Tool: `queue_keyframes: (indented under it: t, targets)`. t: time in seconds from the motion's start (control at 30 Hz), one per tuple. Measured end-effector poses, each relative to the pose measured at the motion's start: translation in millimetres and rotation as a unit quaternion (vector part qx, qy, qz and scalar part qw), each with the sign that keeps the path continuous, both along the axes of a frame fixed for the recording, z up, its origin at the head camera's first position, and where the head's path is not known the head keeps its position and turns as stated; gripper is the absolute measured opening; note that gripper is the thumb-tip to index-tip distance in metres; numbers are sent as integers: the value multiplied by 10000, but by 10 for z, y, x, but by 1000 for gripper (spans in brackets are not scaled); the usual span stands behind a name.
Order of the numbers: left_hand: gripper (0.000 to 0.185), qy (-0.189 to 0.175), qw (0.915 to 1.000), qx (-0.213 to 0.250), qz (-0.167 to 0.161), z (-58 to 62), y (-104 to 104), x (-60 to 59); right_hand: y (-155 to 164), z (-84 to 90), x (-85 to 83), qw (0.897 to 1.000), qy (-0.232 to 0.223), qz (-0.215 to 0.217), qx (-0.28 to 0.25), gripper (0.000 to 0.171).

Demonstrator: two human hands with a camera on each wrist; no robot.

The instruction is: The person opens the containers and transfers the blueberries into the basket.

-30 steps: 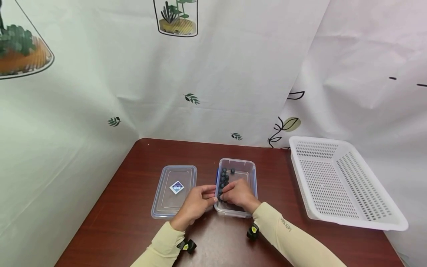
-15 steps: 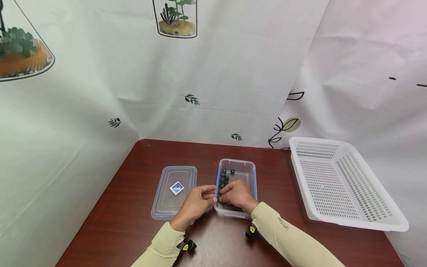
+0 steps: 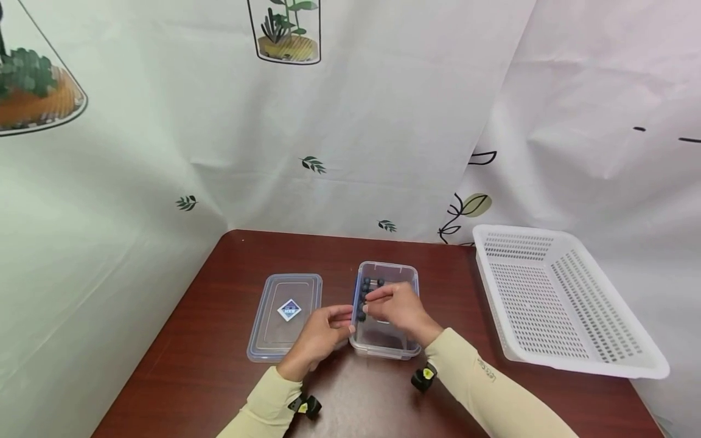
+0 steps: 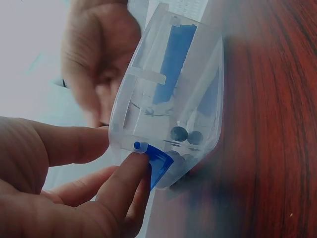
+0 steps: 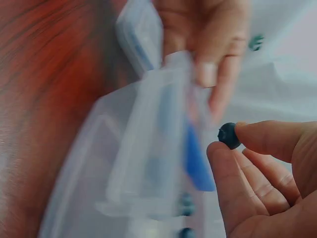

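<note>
A clear plastic container with blue side clips stands on the dark wooden table. Several blueberries lie along its left inner wall and show through the wall as blueberries in the left wrist view. My left hand holds the container's left rim, one finger on the blue clip. My right hand hovers over the middle of the container and pinches one blueberry between thumb and forefinger. The container's lid lies flat to the left.
A white perforated basket sits at the table's right side, tilted against the curtain. Printed white curtains close off the back and left. Small black and yellow wrist cameras hang near the table's front edge.
My right hand has risen from the near end of the container to above its middle, now with a berry pinched. The left hand has stayed on the rim.
</note>
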State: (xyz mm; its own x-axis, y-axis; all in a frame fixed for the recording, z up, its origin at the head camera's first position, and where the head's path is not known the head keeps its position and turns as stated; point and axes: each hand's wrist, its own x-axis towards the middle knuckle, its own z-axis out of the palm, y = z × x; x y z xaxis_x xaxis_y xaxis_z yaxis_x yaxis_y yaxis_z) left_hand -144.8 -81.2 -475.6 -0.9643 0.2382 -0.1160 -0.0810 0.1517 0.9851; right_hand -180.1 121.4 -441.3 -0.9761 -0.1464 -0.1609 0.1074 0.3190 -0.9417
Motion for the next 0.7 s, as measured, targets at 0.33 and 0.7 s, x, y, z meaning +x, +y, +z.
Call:
queue_keyframes:
  t: [0.33,0.7]
  targets:
    - [46,-38,10000,54,46,-40,4,-4,603,513,18,9982,227,-536,-150,37]
    - [46,-20,9999,149,43,-39,0,-5,1701,743,-15,9849,348,-1068,-1316,20]
